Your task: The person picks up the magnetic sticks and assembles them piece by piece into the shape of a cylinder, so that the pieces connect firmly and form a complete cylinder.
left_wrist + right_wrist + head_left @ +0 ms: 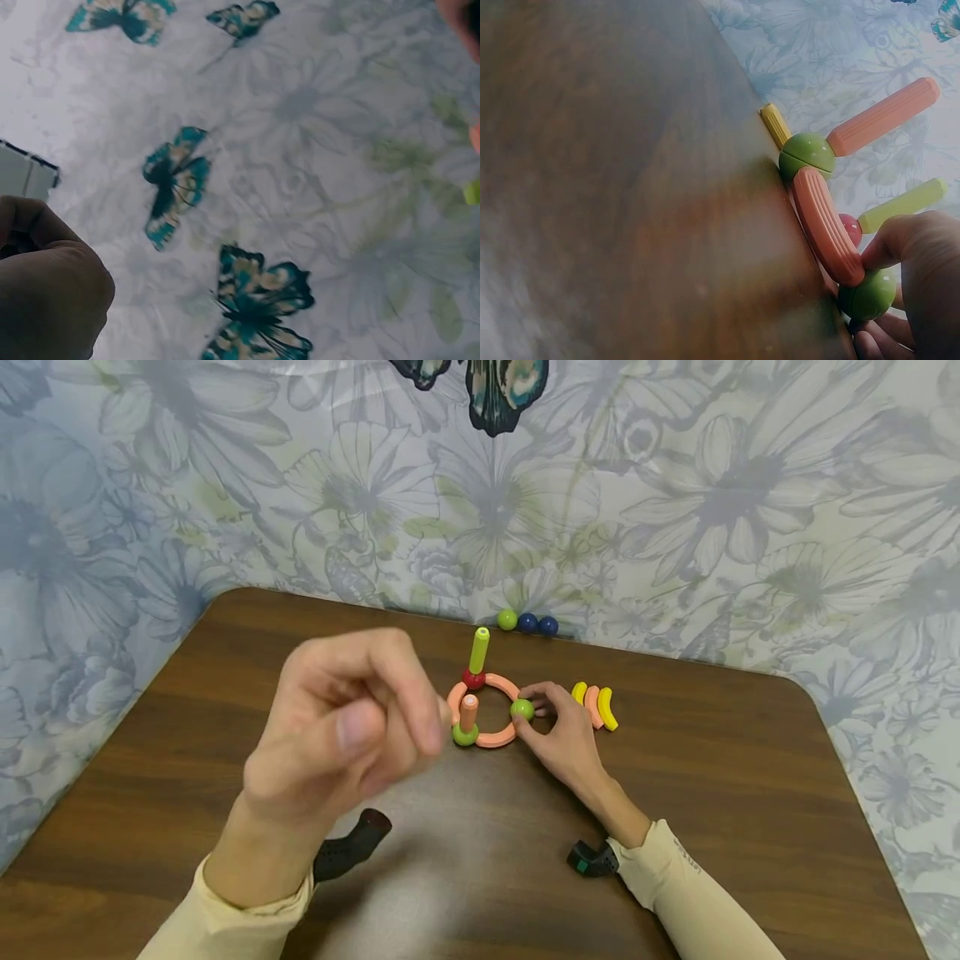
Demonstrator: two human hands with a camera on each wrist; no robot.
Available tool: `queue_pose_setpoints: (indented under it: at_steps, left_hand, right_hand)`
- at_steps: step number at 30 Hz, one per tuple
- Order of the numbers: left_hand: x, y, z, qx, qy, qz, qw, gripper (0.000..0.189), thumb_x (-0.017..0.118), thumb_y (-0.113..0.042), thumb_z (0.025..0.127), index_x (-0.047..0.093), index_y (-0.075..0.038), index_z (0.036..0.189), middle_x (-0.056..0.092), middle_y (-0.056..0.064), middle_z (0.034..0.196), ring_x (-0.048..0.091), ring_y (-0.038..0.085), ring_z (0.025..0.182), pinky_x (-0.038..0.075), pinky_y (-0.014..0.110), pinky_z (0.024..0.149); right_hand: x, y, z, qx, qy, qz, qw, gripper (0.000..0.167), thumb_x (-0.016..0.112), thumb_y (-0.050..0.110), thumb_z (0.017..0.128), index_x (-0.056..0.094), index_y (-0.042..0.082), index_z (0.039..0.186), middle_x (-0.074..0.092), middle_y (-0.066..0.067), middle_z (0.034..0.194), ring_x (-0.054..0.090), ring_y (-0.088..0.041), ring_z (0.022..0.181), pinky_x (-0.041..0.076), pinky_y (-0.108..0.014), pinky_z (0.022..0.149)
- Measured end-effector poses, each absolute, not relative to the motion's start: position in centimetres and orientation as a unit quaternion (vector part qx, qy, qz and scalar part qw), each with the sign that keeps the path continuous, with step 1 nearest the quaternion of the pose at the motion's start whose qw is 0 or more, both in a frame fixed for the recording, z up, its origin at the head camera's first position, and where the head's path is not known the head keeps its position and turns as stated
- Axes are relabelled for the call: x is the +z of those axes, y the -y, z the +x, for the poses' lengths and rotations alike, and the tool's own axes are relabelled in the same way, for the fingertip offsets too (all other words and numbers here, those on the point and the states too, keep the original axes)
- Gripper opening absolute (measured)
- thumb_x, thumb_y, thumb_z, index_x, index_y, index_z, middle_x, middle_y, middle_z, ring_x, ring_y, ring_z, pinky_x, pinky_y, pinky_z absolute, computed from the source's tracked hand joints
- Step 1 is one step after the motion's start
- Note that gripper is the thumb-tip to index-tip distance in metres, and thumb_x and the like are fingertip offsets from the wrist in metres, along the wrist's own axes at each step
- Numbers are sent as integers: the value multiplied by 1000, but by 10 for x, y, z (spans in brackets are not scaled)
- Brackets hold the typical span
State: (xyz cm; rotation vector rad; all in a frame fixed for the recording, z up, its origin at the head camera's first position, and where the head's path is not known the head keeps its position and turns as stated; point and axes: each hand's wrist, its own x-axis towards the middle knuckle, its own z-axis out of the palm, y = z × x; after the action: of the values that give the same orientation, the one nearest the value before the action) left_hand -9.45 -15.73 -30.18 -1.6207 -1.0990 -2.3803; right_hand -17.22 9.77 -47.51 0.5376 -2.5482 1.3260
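My right hand [562,731] pinches a green ball [522,709] between thumb and fingers, at the right side of a ring on the table. Curved pink bars [497,739] link that ball with a red ball [473,678] and another green ball [465,734]. A lime stick [479,652] stands on the red ball, and a pink stick [468,714] on the front green one. My left hand [345,718] is raised close to the head camera, fingers curled and nothing visible in them. In the right wrist view, a grooved pink bar [826,225] meets the pinched ball [867,295].
Loose curved pieces, two yellow and one pink [593,705], lie right of my right hand. One green ball and two blue balls [528,623] sit at the table's back edge by the patterned wall [675,527]. Black straps [592,858] are on both wrists.
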Motion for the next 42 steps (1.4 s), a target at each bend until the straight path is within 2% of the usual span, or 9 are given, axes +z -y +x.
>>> queue_pose_setpoints:
  at_steps: [2, 4, 6, 9, 13, 19, 28, 36, 42]
  left_hand:
    - [-289, 161, -109, -790, 411, -452, 42, 24, 47, -1, 101, 65, 9, 91, 43, 2, 51, 37, 11, 44, 35, 26, 45]
    - [-288, 169, -122, -785, 496, -368, 51, 22, 51, 2, 102, 67, 7, 87, 42, 4, 52, 34, 16, 45, 27, 28, 42]
    - [-296, 180, -136, -734, 617, -274, 66, 21, 59, -4, 103, 69, 2, 86, 45, 5, 54, 35, 19, 47, 28, 30, 42]
    - [-318, 196, -160, -584, 791, -160, 93, 21, 72, -20, 101, 72, -6, 85, 54, 7, 57, 44, 21, 49, 32, 29, 44]
    - [-352, 215, -185, -367, 922, -76, 99, 23, 73, -27, 100, 74, -9, 86, 66, 8, 69, 55, 24, 60, 41, 33, 55]
    - [-385, 226, -199, -241, 970, -24, 16, 25, 76, -27, 98, 72, -2, 96, 72, 18, 89, 64, 35, 76, 50, 44, 65]
    - [-403, 225, -205, -224, 973, -15, -57, 31, 82, -20, 93, 68, 4, 106, 71, 26, 104, 68, 39, 86, 56, 47, 75]
    - [-406, 227, -210, -234, 970, -14, -59, 27, 82, -17, 90, 68, 3, 100, 69, 23, 101, 66, 38, 87, 56, 47, 78]
    - [-400, 221, -211, -289, 957, -36, 11, 23, 81, -16, 86, 68, 2, 94, 71, 17, 88, 66, 34, 82, 56, 44, 73]
  right_hand:
    - [-475, -97, -171, 451, 867, 182, 108, 29, 80, 14, 91, 70, 8, 118, 72, -2, 112, 70, -14, 97, 59, -36, 89]
    - [-475, -97, -170, 450, 868, 180, 106, 29, 80, 14, 91, 70, 8, 118, 72, -2, 112, 70, -15, 96, 60, -37, 89]
    - [-475, -97, -170, 450, 869, 179, 106, 29, 80, 14, 91, 70, 8, 118, 72, -3, 112, 70, -16, 96, 60, -37, 89]
    - [-475, -98, -170, 447, 871, 176, 107, 29, 80, 14, 91, 70, 9, 117, 72, -2, 112, 70, -15, 96, 60, -37, 89]
    - [-476, -98, -171, 442, 873, 175, 106, 29, 80, 15, 91, 70, 9, 117, 72, -2, 112, 70, -15, 97, 60, -36, 89]
    - [-475, -99, -171, 446, 871, 177, 104, 29, 80, 15, 92, 70, 9, 118, 71, -2, 113, 70, -15, 98, 60, -36, 89]
    - [-476, -98, -172, 446, 872, 176, 98, 29, 80, 16, 92, 69, 11, 118, 71, 0, 113, 69, -13, 98, 59, -35, 89]
    - [-475, -98, -173, 446, 872, 178, 98, 29, 80, 16, 91, 69, 10, 118, 72, -1, 113, 69, -13, 98, 59, -34, 89]
    - [-475, -99, -174, 444, 874, 172, 94, 30, 80, 16, 91, 69, 10, 118, 71, -1, 113, 69, -14, 98, 59, -34, 90]
